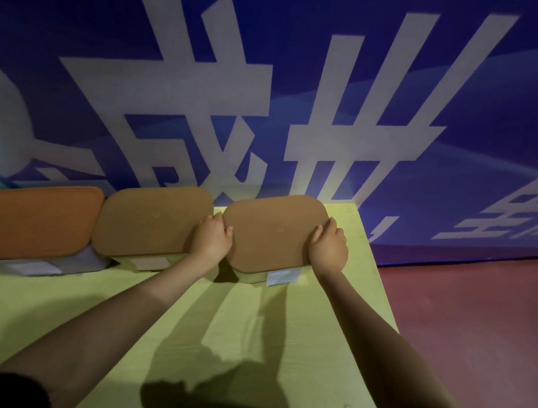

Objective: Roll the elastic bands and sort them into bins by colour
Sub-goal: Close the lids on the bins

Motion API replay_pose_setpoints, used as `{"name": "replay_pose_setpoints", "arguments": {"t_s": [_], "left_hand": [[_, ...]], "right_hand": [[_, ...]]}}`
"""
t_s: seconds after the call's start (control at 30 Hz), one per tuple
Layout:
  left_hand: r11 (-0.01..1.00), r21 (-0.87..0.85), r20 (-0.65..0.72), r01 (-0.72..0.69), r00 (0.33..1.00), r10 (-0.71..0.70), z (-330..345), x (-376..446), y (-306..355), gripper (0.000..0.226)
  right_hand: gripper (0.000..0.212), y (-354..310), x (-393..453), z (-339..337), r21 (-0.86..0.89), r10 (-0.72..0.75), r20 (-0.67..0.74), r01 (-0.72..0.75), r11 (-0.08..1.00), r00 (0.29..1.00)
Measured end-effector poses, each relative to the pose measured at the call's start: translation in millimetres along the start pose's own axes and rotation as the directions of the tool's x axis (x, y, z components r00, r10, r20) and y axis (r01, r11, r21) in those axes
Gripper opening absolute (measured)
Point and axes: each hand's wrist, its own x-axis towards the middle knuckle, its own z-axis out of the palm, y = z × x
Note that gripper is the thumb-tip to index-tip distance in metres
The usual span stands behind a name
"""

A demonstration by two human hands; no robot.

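Hands grip the right-hand lid (pixel 275 232) by its two short ends: left hand (pixel 212 237) curled over the left edge, right hand (pixel 329 245) over the right. Its bin (pixel 252 275) sits on the yellow table (pixel 72 300), far right of three lidded bins. No elastic bands are visible. Probably best to lift evenly, both ends together, so the bin beneath stays put.

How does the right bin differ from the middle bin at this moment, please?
The right bin is gripped at both ends of its lid by the left hand and the right hand; the middle bin is not gripped. The right bin's front label is white; the middle bin's is beige. Both carry closed brown lids and stand on the yellow-green table.
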Motion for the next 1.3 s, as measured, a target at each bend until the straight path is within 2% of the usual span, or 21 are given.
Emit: {"name": "replay_pose_setpoints", "arguments": {"t_s": [0.07,0.13,0.23,0.33,0.4,0.5,0.67,0.83,0.9,0.93,1.0,1.03,1.1,1.3], "left_hand": [[0.994,-0.065,0.096,0.083,0.992,-0.077,1.3,3.6,5.9,0.027],[0.983,-0.128,0.122,0.132,0.986,-0.116,8.5,6.7,10.8,0.029],[0.955,-0.242,0.033,0.171,0.985,-0.168,23.2,10.3,17.0,0.033],[0.879,-0.425,-0.041,0.216,0.966,-0.257,34.8,7.6,21.7,0.038],[0.844,-0.494,-0.093,0.208,0.953,-0.289,39.8,-0.9,25.0,0.044],[0.839,-0.527,-0.184,0.135,0.946,-0.268,48.3,-13.0,21.5,0.04],[0.875,-0.474,-0.207,0.098,0.954,-0.219,52.2,-7.0,18.6,0.036],[0.91,-0.408,-0.246,0.074,0.951,-0.187,56.8,-9.2,16.3,0.032],[0.976,-0.217,-0.27,0.01,0.96,-0.07,51.4,-7.3,21.2,0.036],[0.994,-0.081,-0.256,-0.067,0.966,0.045,48.1,-5.6,23.7,0.045],[0.967,0.098,-0.155,-0.234,0.957,0.247,42.6,3.1,28.9,0.053],[0.954,0.129,-0.103,-0.27,0.953,0.283,41.1,8.5,31.5,0.053],[0.953,0.16,-0.057,-0.258,0.961,0.27,40.4,17.1,34.3,0.053],[0.95,0.206,-0.093,-0.236,0.961,0.259,43.8,19.4,33.4,0.053]], "right_hand": [[0.045,6.3,-3.0,-3.8,0.013,0.038,-0.006,-0.038,0.999,0.999],[0.045,12.6,-6.8,-6.8,0.031,0.067,0.001,-0.067,0.997,0.998],[0.042,19.7,-11.9,-13.1,0.132,0.072,0.033,-0.076,0.988,0.997],[0.04,25.6,-14.6,-19.8,0.213,0.048,0.057,-0.059,0.975,0.997],[0.042,27.4,-19.5,-20.0,0.219,0.038,0.062,-0.051,0.974,0.997],[0.054,27.5,-28.7,-14.2,0.213,0.026,0.043,-0.035,0.976,0.999],[0.058,27.5,-25.8,-12.9,0.182,0.048,0.066,-0.059,0.982,0.997],[0.058,27.1,-27.3,-9.4,0.199,0.035,0.027,-0.04,0.979,0.999],[0.058,27.3,-24.3,-10.9,0.186,0.045,0.031,-0.05,0.981,0.999],[0.058,27.7,-23.6,-11.3,0.185,0.046,0.042,-0.053,0.981,0.998],[0.057,27.7,-21.3,-11.9,0.19,0.027,0.065,-0.039,0.981,0.998],[0.056,27.0,-19.7,-12.2,0.197,0.011,0.069,-0.024,0.98,0.998],[0.054,24.9,-15.9,-11.5,0.208,-0.005,0.073,-0.01,0.978,0.997],[0.054,21.1,-12.1,-5.0,0.226,0.011,0.05,-0.022,0.974,0.999]]}}
